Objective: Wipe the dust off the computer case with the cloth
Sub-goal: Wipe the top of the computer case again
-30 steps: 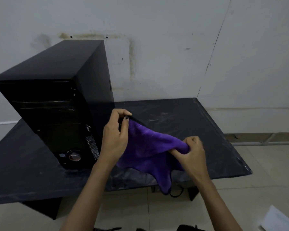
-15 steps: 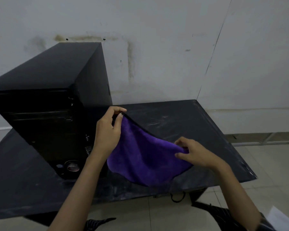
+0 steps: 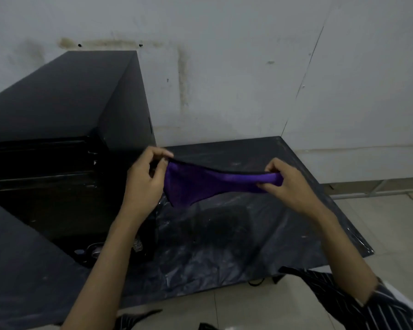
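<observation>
While my left hand [image 3: 144,179] and right hand [image 3: 287,181] are pinching the purple cloth [image 3: 200,184] taut between them, I am readying it, likely to press next against the black computer case [image 3: 65,129].

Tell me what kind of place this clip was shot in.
Probably a bare workroom or storage corner: stained white walls, tiled floor, and a low table under black plastic holding a PC case.
</observation>
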